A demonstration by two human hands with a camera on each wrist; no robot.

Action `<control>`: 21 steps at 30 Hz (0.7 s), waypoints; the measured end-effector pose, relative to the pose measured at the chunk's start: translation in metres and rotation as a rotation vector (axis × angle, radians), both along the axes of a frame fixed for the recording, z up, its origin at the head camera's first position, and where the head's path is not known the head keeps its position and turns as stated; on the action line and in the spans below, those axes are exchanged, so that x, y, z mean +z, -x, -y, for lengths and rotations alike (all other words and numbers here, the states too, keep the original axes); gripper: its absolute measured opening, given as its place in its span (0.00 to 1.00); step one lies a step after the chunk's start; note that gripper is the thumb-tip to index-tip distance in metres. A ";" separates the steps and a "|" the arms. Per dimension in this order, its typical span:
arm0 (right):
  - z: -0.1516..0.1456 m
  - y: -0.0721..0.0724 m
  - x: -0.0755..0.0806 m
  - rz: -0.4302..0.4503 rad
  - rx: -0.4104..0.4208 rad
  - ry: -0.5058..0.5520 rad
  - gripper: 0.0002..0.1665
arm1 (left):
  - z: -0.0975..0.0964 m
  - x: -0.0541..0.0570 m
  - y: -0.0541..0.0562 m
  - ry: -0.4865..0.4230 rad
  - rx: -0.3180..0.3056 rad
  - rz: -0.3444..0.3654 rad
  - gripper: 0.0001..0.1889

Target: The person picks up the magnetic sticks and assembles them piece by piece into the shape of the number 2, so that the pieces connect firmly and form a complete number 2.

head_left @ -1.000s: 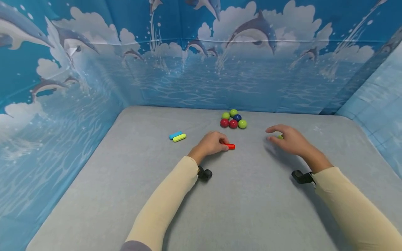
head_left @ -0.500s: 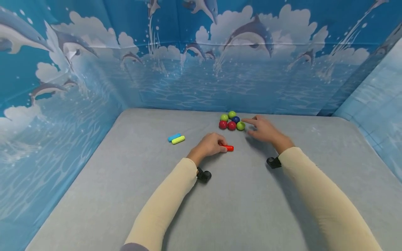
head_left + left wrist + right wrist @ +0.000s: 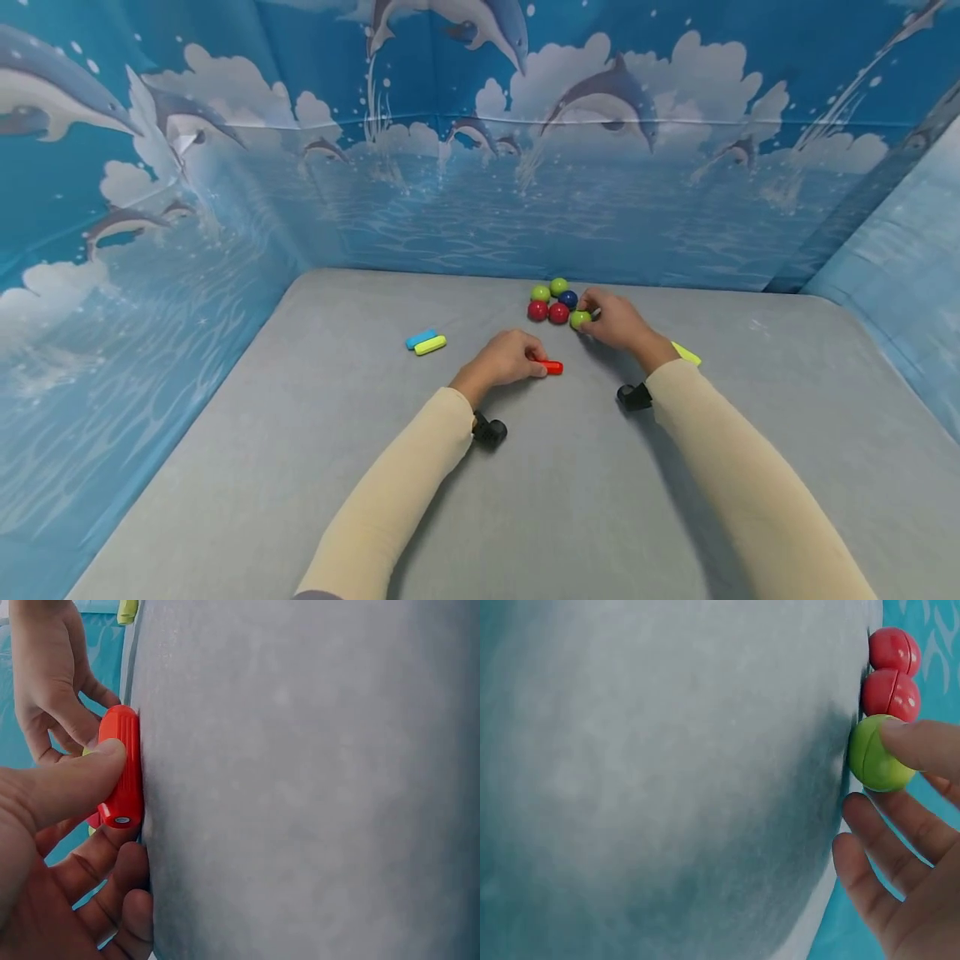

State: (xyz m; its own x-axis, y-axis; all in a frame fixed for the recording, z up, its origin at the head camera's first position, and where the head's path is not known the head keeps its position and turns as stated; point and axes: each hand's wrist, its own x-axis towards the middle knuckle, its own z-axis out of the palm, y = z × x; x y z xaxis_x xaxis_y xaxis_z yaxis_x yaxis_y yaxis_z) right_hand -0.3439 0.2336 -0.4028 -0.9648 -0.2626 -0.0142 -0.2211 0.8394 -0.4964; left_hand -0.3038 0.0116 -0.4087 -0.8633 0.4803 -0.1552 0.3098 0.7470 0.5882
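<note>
My left hand [image 3: 501, 360] pinches a short red plastic stick [image 3: 554, 367] between thumb and fingers, low over the grey surface. Ridges along the side of the red stick [image 3: 130, 776] show in the left wrist view. Farther right, my right hand [image 3: 618, 322] pinches a green ball [image 3: 579, 320] with thumb and index finger; the other fingers are spread. A seam runs round this green ball [image 3: 871, 759], which sits at the front right of a ball cluster. Beside it are two red balls [image 3: 558, 313], a dark blue ball [image 3: 567, 299] and two more green balls [image 3: 540, 293].
A blue stick [image 3: 418, 340] and a yellow stick [image 3: 431, 346] lie side by side to the left. Another yellow stick [image 3: 687, 354] is partly hidden behind my right forearm. A dolphin-print curtain [image 3: 450, 217] borders the grey-covered table [image 3: 570, 500] at the back and sides.
My right hand has moved left from beside the yellow stick on the right to the ball cluster and taken hold of the front green ball. My left hand has stayed with the red stick.
</note>
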 end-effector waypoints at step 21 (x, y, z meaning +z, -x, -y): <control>-0.024 -0.025 0.004 0.018 0.031 0.066 0.21 | -0.002 -0.003 0.004 0.018 0.018 -0.016 0.04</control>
